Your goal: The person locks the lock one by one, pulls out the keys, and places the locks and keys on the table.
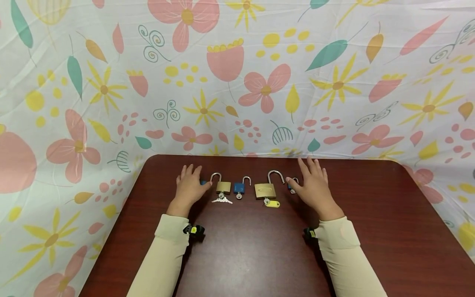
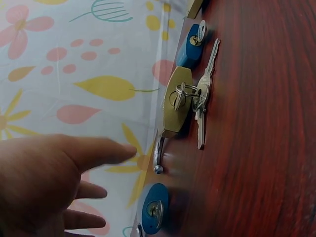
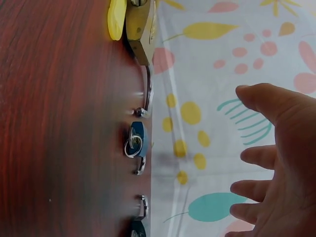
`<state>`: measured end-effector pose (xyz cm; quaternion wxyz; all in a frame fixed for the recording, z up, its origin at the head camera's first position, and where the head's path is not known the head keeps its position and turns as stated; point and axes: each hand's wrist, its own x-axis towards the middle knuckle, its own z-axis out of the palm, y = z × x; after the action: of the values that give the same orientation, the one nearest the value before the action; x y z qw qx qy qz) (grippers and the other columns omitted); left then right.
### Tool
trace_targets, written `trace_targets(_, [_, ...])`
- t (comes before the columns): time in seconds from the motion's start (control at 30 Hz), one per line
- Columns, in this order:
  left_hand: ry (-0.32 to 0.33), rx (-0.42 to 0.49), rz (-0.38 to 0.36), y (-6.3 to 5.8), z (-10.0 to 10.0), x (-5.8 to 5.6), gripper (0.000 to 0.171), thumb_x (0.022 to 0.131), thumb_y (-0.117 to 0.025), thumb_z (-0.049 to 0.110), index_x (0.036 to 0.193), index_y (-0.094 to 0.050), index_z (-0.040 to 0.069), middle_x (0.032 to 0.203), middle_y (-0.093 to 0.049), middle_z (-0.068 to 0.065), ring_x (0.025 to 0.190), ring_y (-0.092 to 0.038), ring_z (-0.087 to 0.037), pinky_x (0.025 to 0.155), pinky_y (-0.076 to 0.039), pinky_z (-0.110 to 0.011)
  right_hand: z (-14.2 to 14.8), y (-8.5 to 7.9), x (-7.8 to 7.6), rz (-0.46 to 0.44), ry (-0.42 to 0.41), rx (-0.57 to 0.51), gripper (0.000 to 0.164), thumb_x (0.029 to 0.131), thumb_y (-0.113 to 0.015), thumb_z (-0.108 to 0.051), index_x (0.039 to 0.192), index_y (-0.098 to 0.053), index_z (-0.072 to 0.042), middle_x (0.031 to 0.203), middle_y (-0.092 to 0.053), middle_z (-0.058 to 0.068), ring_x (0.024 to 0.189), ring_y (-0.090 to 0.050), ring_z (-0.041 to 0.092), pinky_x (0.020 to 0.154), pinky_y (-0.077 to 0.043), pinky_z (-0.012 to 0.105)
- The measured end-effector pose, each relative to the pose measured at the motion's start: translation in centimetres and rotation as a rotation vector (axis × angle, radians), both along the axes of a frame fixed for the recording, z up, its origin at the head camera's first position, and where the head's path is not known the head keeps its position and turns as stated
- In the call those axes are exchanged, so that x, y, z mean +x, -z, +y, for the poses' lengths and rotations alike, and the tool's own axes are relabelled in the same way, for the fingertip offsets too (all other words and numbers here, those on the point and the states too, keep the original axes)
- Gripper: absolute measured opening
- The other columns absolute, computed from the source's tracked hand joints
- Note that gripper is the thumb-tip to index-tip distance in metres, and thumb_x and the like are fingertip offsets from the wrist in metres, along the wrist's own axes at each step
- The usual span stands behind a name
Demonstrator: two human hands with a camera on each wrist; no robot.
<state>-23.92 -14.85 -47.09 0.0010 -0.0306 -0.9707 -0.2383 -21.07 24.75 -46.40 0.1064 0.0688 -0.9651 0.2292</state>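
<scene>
My left hand (image 1: 188,187) hovers with spread fingers over the left end of a row of open padlocks, holding nothing. Under its thumb is a blue padlock (image 2: 155,208), mostly hidden in the head view. Beside it lies a brass padlock (image 1: 223,187) with a bunch of keys (image 1: 222,200). A blue padlock (image 1: 239,188) with a key follows, then a large brass padlock (image 1: 265,190) with a yellow key tag (image 1: 273,203). My right hand (image 1: 313,185), also empty with fingers apart, is above a small blue padlock (image 3: 138,139). Another dark padlock (image 3: 138,229) shows partly.
The padlocks lie across the back of a dark red-brown wooden table (image 1: 245,247). Right behind it hangs a white flower-print cloth (image 1: 230,119), which also covers the left side. Black wrist straps (image 1: 196,232) sit at both cuffs.
</scene>
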Motion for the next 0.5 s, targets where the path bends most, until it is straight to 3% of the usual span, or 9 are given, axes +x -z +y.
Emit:
trace_targets(0.13, [-0.047,0.011,0.036,-0.04,0.02,0.04,0.07,0.091,-0.075,0.038,0.145,-0.049,0.002,0.148,-0.043,-0.028,0.138,-0.04,-0.047,0.108,-0.039,-0.064,-0.2,-0.05,0.02,0.007,-0.011,0.002,0.07,0.096,-0.066,-0.035,0.151,-0.042,0.001,0.16,-0.027,0.032,0.151,-0.015,0.053,0.118,-0.012,0.072])
trace_targets(0.27, [-0.088,0.0,0.007,0.03,-0.04,0.12,0.058,0.09,-0.076,0.039,0.128,-0.059,0.0,0.125,-0.053,-0.026,0.114,-0.055,-0.044,0.091,-0.051,-0.056,-0.45,-0.19,0.12,0.0,-0.019,-0.002,0.058,0.098,-0.064,-0.03,0.143,-0.05,0.002,0.156,-0.034,0.033,0.151,-0.019,0.052,0.118,-0.015,0.071])
trace_targets(0.37, [-0.101,-0.012,-0.042,0.26,-0.14,0.13,0.052,0.089,-0.075,0.041,0.119,-0.061,0.001,0.114,-0.057,-0.022,0.102,-0.061,-0.04,0.082,-0.054,-0.053,-0.66,-0.19,0.15,-0.003,-0.025,-0.01,0.053,0.098,-0.064,-0.026,0.14,-0.053,0.003,0.153,-0.038,0.033,0.15,-0.022,0.052,0.118,-0.017,0.07])
trace_targets(0.5, [-0.103,-0.018,-0.075,0.55,-0.19,0.07,0.052,0.088,-0.076,0.041,0.119,-0.059,0.002,0.112,-0.061,-0.021,0.097,-0.065,-0.038,0.081,-0.055,-0.051,-0.91,-0.14,0.2,-0.011,-0.033,-0.002,0.049,0.098,-0.065,-0.025,0.138,-0.056,0.002,0.15,-0.042,0.032,0.149,-0.024,0.052,0.117,-0.018,0.071])
